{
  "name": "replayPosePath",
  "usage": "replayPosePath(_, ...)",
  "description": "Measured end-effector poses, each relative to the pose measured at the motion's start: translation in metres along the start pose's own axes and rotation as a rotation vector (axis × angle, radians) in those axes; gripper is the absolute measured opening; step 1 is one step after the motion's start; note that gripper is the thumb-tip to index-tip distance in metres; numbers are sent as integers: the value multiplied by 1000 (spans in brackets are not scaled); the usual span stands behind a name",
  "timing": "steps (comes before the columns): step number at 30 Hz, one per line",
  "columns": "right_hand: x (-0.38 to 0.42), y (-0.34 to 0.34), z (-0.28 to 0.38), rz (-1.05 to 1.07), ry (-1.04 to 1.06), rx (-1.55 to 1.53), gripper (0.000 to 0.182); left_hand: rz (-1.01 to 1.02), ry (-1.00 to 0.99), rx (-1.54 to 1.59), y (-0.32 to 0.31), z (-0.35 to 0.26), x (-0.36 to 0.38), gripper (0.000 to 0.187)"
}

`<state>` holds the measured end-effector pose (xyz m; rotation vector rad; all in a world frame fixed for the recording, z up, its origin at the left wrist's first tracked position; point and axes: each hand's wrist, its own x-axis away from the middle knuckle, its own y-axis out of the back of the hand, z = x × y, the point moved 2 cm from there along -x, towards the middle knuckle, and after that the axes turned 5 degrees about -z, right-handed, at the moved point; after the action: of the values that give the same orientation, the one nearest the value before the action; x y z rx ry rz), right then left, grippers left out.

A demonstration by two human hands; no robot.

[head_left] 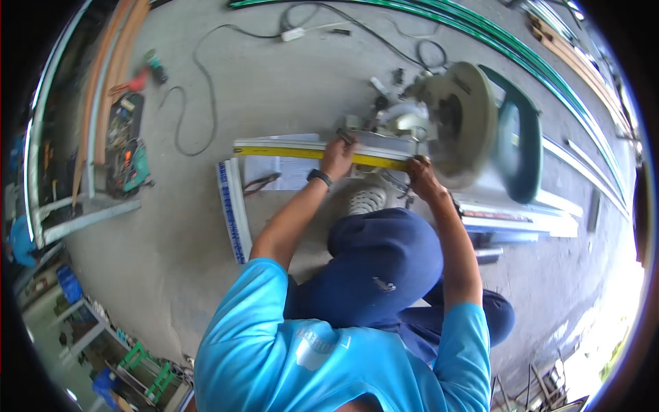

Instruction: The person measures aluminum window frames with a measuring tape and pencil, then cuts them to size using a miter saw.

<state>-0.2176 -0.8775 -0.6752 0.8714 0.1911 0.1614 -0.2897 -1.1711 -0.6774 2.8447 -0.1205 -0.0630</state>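
A long white metal profile (pixel 274 144) lies crosswise in front of me, its right end at the miter saw (pixel 467 123). Along its near edge runs a yellow measuring tape (pixel 288 152). My left hand (pixel 338 159) is closed over the profile and the tape near their middle; a small dark item (pixel 345 136) shows at its fingertips, too blurred to name. Beside the saw's round guard, my right hand (pixel 424 178) pinches the right part of the tape. Its fingertips are partly hidden.
Papers (pixel 295 172) and pliers (pixel 263 183) lie on the floor, beside a blue-and-white profile (pixel 235 209). A black cable (pixel 206 75) loops across the floor. Metal profiles (pixel 515 218) lie to the right, green lengths (pixel 439 15) behind. Tools (pixel 134 165) sit at left.
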Motion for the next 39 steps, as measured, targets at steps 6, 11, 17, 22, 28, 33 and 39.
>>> replayPosePath(6,-13,35,72,32,-73,65,21,57,66,135,84,-26,81,13)
replayPosePath(11,10,12,111,127,-96,104,15,3,259,-80,166,-45,129,21)
replayPosePath(17,56,-20,120,223,-170,119,30,12,29,-323,195,-113,91,28)
replayPosePath(22,73,-21,108,152,-268,53,35,-14,-69,-484,206,-83,45,34)
replayPosePath(28,84,-20,90,31,-423,-58,42,93,-212,-880,213,-44,2,54)
replayPosePath(33,92,-20,74,-80,-570,-173,47,242,-29,-1068,236,-20,-17,48)
replayPosePath(39,104,-33,48,-268,-764,-452,55,67,-242,-1023,227,3,8,29)
